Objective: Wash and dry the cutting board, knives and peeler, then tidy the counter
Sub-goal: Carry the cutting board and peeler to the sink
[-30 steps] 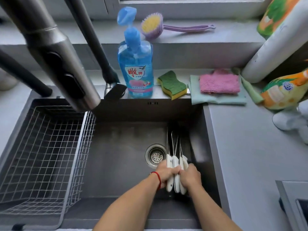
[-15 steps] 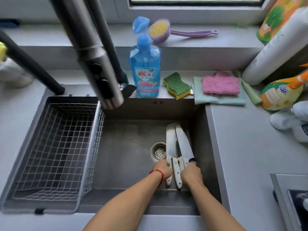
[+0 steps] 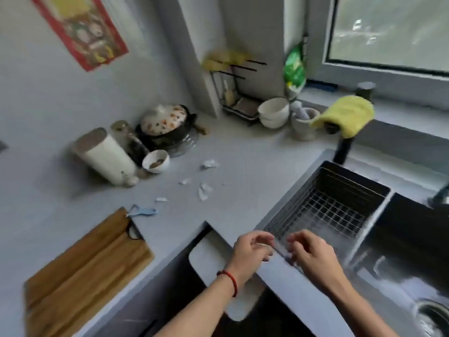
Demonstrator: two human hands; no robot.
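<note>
The view has swung left and is blurred. A wooden cutting board point(image 3: 90, 271) lies on the grey counter at the lower left. A light blue peeler point(image 3: 142, 211) rests just past its far corner. My left hand point(image 3: 251, 249) and my right hand point(image 3: 309, 252) hover side by side above the sink's front left corner, fingers loosely curled, holding nothing. The knives are out of view.
A wire basket point(image 3: 325, 210) sits in the sink's left half. Crumpled paper scraps point(image 3: 205, 189) dot the counter. A white canister point(image 3: 107, 159), small bowl point(image 3: 155, 161), lidded pot point(image 3: 165, 122), stacked bowls point(image 3: 273, 113), mortar point(image 3: 303, 122) and a yellow cloth point(image 3: 347, 113) on the tap stand behind.
Both hands let go of the knives in the sink and rose to the sink's front left corner. The camera turned left toward the counter with the cutting board and peeler.
</note>
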